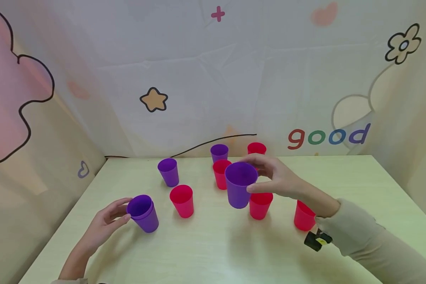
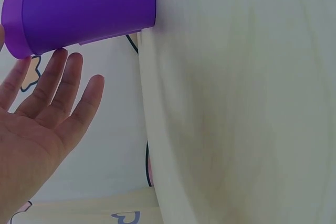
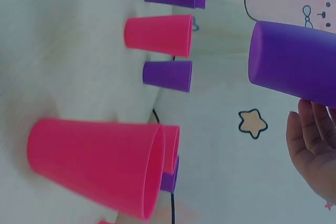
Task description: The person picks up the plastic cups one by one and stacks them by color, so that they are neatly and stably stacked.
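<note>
Left hand (image 1: 101, 227), fingers slightly bent, pinching the rim of stacked purple cups (image 1: 147, 219) on the surface (image 1: 191, 256), one red cup (image 1: 183, 202) to their right, raised purple cup (image 1: 238, 191) that I see held between thumb and fingers of the right hand (image 1: 282, 179), rightmost red cup (image 1: 303, 218) near the sleeve (image 1: 362, 227).

A pale desk (image 1: 198, 256) in soft light, backed by a creased, whitish cloth (image 1: 206, 86), and there's a star (image 1: 154, 99), a flower (image 1: 403, 44) upper right, a colourful "good" (image 1: 316, 137) beneath it!
</note>
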Motion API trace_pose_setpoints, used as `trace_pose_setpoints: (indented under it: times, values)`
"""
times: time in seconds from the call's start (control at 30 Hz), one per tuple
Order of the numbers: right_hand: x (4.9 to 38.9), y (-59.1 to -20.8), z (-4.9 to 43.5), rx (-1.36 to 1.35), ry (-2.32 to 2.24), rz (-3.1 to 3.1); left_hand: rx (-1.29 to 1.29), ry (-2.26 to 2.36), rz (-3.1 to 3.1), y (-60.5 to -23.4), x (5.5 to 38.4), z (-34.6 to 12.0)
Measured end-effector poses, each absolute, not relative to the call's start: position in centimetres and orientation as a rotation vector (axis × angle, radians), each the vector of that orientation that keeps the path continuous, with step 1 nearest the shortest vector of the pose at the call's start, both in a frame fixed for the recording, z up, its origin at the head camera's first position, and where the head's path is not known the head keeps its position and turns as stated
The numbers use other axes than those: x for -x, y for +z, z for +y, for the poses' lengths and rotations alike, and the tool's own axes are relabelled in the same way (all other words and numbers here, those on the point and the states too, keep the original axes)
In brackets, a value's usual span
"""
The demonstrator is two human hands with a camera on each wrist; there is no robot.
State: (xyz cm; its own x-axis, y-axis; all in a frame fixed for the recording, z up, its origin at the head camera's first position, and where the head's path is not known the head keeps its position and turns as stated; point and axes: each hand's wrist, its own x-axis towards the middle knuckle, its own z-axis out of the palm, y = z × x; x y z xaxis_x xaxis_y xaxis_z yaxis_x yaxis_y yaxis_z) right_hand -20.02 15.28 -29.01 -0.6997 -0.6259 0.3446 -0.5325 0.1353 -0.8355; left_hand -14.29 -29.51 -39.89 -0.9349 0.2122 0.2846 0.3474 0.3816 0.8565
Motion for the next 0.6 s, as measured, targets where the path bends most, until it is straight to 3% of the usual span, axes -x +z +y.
trace_pose_setpoints:
  times: [0.6]
  values:
    - [19.7, -29.8, 8.6, 1.243, -1.607, 2.147, 0.489, -1.604, -2.533, -39.7, 14.3, -29.4]
